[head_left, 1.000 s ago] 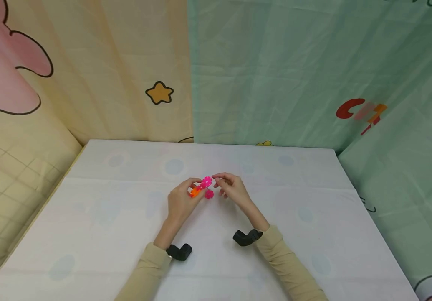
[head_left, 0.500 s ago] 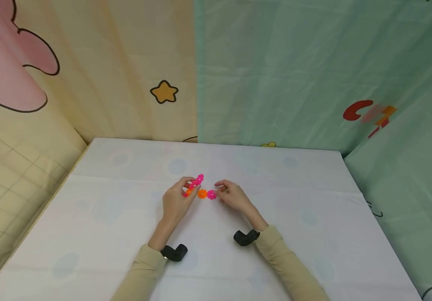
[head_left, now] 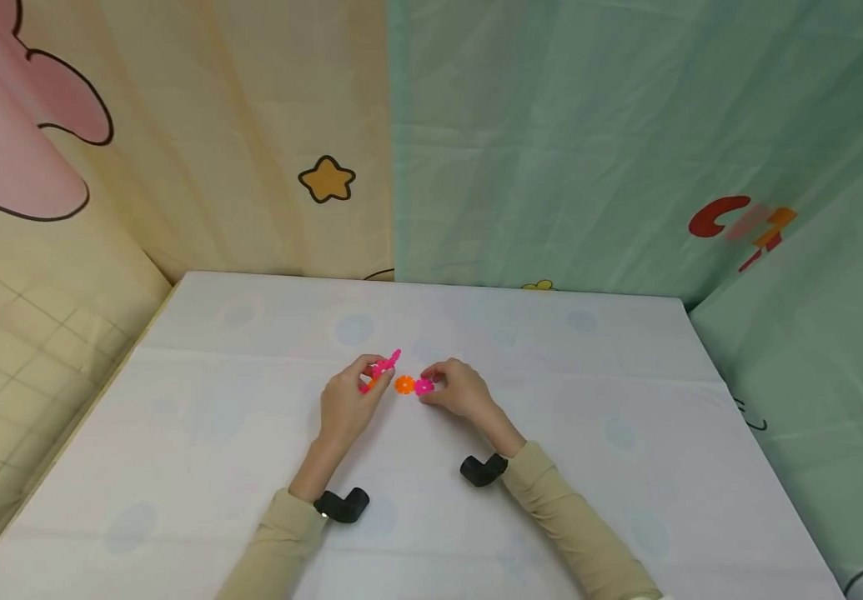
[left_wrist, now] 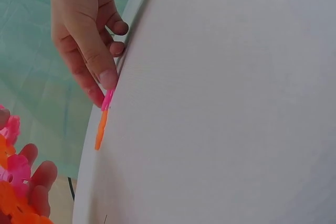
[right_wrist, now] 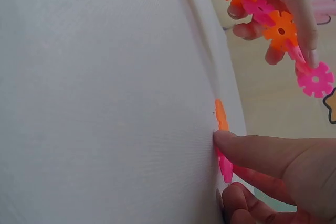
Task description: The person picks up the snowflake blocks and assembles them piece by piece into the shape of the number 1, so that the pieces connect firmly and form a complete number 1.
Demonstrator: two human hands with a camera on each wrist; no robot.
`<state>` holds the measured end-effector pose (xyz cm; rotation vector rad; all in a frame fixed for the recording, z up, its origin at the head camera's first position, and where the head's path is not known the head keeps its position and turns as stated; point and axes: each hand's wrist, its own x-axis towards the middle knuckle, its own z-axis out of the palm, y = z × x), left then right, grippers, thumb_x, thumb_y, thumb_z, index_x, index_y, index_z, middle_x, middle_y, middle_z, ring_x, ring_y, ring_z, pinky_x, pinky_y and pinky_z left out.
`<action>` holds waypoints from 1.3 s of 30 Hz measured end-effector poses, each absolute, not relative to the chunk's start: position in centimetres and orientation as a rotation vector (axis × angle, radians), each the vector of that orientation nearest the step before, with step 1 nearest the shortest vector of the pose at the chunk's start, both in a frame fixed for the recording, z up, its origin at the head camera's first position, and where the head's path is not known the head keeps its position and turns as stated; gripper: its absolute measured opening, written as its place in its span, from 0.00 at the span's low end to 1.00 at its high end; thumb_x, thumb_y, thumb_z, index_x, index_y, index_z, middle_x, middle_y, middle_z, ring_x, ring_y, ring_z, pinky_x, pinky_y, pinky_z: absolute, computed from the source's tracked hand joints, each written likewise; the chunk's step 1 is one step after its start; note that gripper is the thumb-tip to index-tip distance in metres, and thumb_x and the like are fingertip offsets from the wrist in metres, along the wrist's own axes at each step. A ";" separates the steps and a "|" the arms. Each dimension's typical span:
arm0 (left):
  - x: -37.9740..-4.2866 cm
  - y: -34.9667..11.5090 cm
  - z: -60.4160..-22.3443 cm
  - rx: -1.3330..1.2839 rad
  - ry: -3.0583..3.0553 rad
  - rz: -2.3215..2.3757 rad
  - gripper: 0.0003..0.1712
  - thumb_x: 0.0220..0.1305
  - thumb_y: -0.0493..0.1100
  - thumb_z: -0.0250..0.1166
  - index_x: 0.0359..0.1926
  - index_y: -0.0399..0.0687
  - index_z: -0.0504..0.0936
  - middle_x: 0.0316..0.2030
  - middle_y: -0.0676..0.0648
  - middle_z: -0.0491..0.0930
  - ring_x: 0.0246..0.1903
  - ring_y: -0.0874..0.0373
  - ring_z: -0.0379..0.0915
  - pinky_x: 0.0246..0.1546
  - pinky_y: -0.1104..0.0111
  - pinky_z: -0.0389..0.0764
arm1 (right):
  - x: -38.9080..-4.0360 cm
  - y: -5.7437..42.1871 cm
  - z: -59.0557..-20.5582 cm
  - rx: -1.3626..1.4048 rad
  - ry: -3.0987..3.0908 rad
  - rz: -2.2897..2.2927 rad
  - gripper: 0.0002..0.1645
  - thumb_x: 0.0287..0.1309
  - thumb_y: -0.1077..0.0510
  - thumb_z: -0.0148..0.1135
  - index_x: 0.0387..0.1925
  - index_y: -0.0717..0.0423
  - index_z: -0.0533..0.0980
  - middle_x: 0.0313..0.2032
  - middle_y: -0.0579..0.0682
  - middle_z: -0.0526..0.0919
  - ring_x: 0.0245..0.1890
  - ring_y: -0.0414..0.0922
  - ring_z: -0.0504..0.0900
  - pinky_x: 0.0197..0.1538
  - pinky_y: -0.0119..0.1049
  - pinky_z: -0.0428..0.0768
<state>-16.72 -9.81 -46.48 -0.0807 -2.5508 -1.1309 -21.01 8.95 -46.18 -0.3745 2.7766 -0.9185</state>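
Observation:
My left hand [head_left: 346,403] grips a chain of linked pink and orange snowflake discs [right_wrist: 282,31]. A pink disc [right_wrist: 315,80] sticks out past its thumb, and fingers hide part of the chain in the head view. To the right, my right hand [head_left: 467,392] pinches a single pink disc [head_left: 423,387] between thumb and fingers. An orange disc [head_left: 404,384] adjoins that pink one on its left. Both wrist views show this pair edge-on and in line, apart from the left hand's chain.
Beneath both hands spreads a table with a white cloth [head_left: 251,467] marked with pale blue spots. Patterned curtains [head_left: 536,150] hang behind it and at the sides. Each wrist wears a black camera mount [head_left: 343,506].
My left hand has shifted left with its chain, away from the orange and pink pair. My right hand, fingers free a second ago, has closed its fingertips on the pink disc.

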 end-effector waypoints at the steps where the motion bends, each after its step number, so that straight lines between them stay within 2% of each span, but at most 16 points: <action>1: -16.7 -9.8 -46.5 -0.081 -2.553 -1.138 0.17 0.62 0.52 0.65 0.47 0.49 0.82 0.30 0.46 0.83 0.21 0.58 0.69 0.21 0.72 0.70 | -21.0 8.9 -46.2 -0.373 2.784 -0.909 0.20 0.48 0.53 0.74 0.45 0.53 0.82 0.39 0.50 0.81 0.35 0.44 0.74 0.38 0.34 0.75; 11: -16.7 -9.6 -46.4 -0.141 -2.541 -1.209 0.17 0.62 0.48 0.66 0.47 0.43 0.83 0.37 0.45 0.83 0.25 0.58 0.71 0.25 0.74 0.72 | -21.0 9.4 -46.3 -0.359 2.789 -0.945 0.18 0.48 0.54 0.74 0.42 0.52 0.80 0.35 0.48 0.82 0.27 0.41 0.73 0.30 0.30 0.69; 18: -16.6 -9.5 -46.5 -0.177 -2.561 -1.230 0.18 0.62 0.46 0.66 0.51 0.44 0.82 0.39 0.45 0.83 0.24 0.59 0.69 0.23 0.76 0.71 | -21.0 10.0 -46.1 -0.336 2.721 -1.064 0.10 0.57 0.56 0.67 0.41 0.53 0.81 0.32 0.48 0.81 0.27 0.41 0.73 0.32 0.30 0.70; 23: -16.5 -9.3 -46.5 -0.180 -2.572 -1.268 0.18 0.62 0.45 0.66 0.54 0.49 0.81 0.32 0.47 0.81 0.21 0.60 0.73 0.21 0.75 0.73 | -21.0 10.5 -46.3 -0.360 2.698 -1.100 0.10 0.60 0.57 0.64 0.42 0.55 0.82 0.31 0.48 0.81 0.28 0.41 0.73 0.32 0.29 0.70; 26: -16.4 -9.1 -46.4 -0.181 -2.583 -1.303 0.18 0.62 0.43 0.66 0.53 0.50 0.81 0.28 0.47 0.81 0.19 0.60 0.75 0.20 0.75 0.72 | -20.8 10.8 -46.3 -0.348 2.701 -1.134 0.10 0.61 0.57 0.62 0.42 0.56 0.82 0.31 0.49 0.81 0.26 0.40 0.74 0.29 0.29 0.72; 32: -16.3 -8.7 -46.5 -0.185 -2.579 -1.324 0.15 0.61 0.43 0.67 0.49 0.49 0.82 0.26 0.47 0.82 0.19 0.62 0.74 0.20 0.74 0.72 | -20.6 11.3 -45.7 -0.277 2.688 -1.290 0.10 0.60 0.57 0.61 0.42 0.56 0.80 0.29 0.50 0.80 0.17 0.40 0.75 0.22 0.30 0.73; 39: -16.3 -8.0 -46.2 -0.220 -2.503 -1.396 0.13 0.61 0.42 0.67 0.47 0.47 0.83 0.26 0.47 0.81 0.18 0.58 0.75 0.18 0.75 0.71 | -20.7 11.5 -44.9 -0.238 2.710 -1.419 0.12 0.61 0.58 0.61 0.46 0.54 0.79 0.29 0.50 0.80 0.19 0.44 0.78 0.21 0.29 0.72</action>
